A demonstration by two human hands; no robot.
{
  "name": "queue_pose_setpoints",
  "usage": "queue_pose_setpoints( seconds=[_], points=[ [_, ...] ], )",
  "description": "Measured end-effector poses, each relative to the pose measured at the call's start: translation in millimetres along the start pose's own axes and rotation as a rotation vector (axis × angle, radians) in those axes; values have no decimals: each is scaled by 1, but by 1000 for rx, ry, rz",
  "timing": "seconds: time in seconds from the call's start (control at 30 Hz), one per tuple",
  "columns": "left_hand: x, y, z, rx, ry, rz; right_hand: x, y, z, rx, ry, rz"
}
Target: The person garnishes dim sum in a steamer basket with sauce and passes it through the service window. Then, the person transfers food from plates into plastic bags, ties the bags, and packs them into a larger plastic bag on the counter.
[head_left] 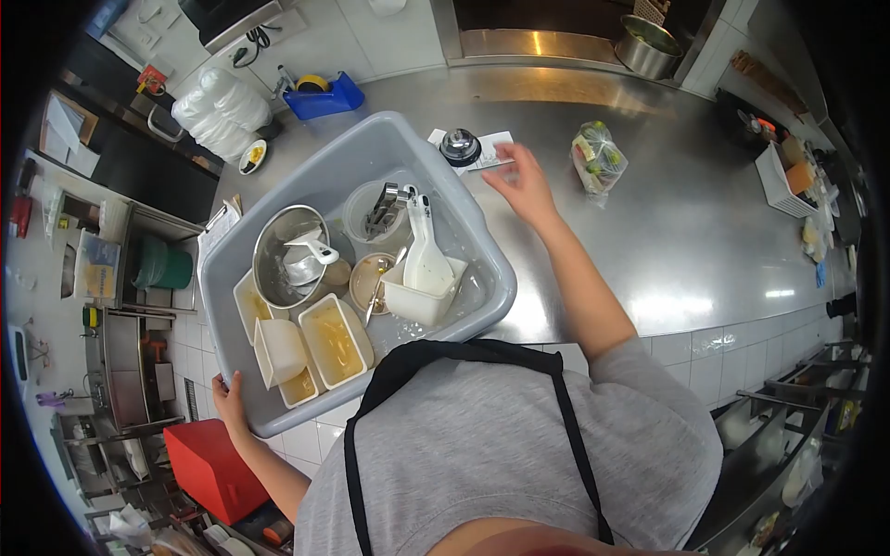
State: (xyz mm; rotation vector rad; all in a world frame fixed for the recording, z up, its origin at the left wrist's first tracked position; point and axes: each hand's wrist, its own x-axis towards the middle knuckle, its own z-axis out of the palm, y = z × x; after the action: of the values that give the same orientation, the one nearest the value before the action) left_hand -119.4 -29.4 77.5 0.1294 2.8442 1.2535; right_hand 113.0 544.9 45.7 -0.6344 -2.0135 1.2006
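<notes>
A grey bus tub (491, 243) full of used kitchenware sits in front of me, jutting past the counter's near edge. My left hand (228, 400) grips its lower left side, with part of the fingers hidden. My right hand (523, 185) is off the tub, fingers apart and holding nothing, beside a silver call bell (460, 146) and some white paper (498, 154). Inside the tub are a metal pot (269, 243), a clear container (358, 206) with metal utensils, white scoops (428, 264) in a white container (413, 304), and several soiled rectangular containers (332, 341).
On the steel counter (686, 250) lies a bagged green item (599, 159). A blue tape dispenser (324, 98) and white plastic bags (221, 111) stand at the back left. A metal pot (647, 46) is at the back right. Below left is a red box (213, 468).
</notes>
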Motion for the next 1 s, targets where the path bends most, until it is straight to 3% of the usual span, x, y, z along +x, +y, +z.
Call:
queue_pose_setpoints(
  seconds=[0.03, 0.17, 0.23, 0.37, 0.43, 0.5, 0.63, 0.7, 0.73, 0.8, 0.87, 0.9, 0.97, 1.0],
  points=[
    [-1, 0, 1, 4, 5, 1, 21, 13, 8, -128, -4, -106],
    [-2, 2, 5, -24, 16, 30, 86, 58, 42, -335, -56, -141],
    [-5, 3, 3, -23, 28, 20, 107, 74, 59, -509, -286, -57],
    [-7, 10, 5, -13, 14, 14, 123, 92, 65, -477, -374, -46],
    [-7, 10, 6, -21, 20, -12, 132, 99, 57, -436, -321, -85],
    [-7, 9, 6, 0, 27, -14, 147, 106, 45, -506, -70, -18],
    [-8, 15, 8, -48, -9, -21, 169, 115, 20, -613, -76, 185],
    [-11, 19, 11, -59, 35, -50, 173, 115, 21, -826, 178, -53],
    [-10, 20, 11, -54, 32, -49, 176, 112, 27, -825, 178, -47],
    [-11, 21, 12, 8, 58, -26, 181, 100, 52, -576, 11, -215],
    [-12, 22, 14, 8, 48, -44, 172, 73, 75, -729, -331, 118],
    [-12, 24, 13, 3, 45, -58, 168, 62, 79, -726, -333, 123],
    [-10, 20, 13, 9, 50, -39, 160, 45, 86, -764, -437, 357],
    [-10, 19, 12, 11, 54, -24, 156, 44, 91, -852, -449, 328]
  ],
)
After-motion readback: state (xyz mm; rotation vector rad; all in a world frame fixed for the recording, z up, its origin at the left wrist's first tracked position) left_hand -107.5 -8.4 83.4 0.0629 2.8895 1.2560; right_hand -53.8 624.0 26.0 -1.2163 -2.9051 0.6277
